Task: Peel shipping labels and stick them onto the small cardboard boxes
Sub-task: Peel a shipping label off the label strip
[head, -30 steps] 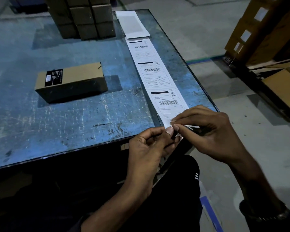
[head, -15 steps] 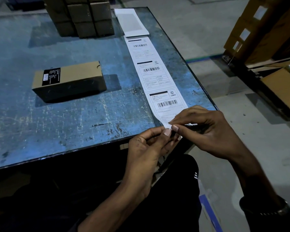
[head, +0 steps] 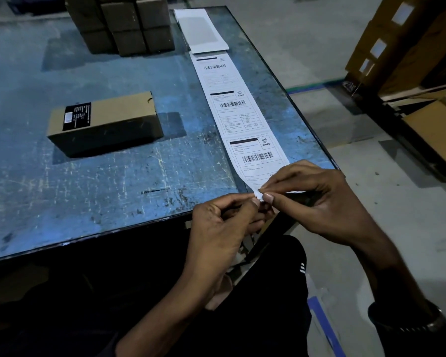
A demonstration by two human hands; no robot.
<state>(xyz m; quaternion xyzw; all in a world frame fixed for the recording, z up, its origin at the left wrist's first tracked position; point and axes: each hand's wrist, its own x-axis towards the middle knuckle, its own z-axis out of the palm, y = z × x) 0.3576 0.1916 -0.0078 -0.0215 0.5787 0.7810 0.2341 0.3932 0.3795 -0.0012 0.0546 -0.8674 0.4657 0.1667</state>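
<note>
Both hands pinch the label strip [head: 245, 119] at its near end: left hand [head: 224, 228], right hand [head: 317, 199]. The small cardboard box [head: 106, 123] lies left of the strip

Blue table [head: 62, 202]: box [head: 106, 122], label strip [head: 237, 112], stacked boxes [head: 129, 24].

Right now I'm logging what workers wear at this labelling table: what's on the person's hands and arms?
Both hands are bare, without gloves: the left hand and the right hand. Both forearms are uncovered; no sleeve shows on either. On the right wrist sits a dark band, probably a watch or bracelet, too dim to tell which. No rings are visible.
</note>
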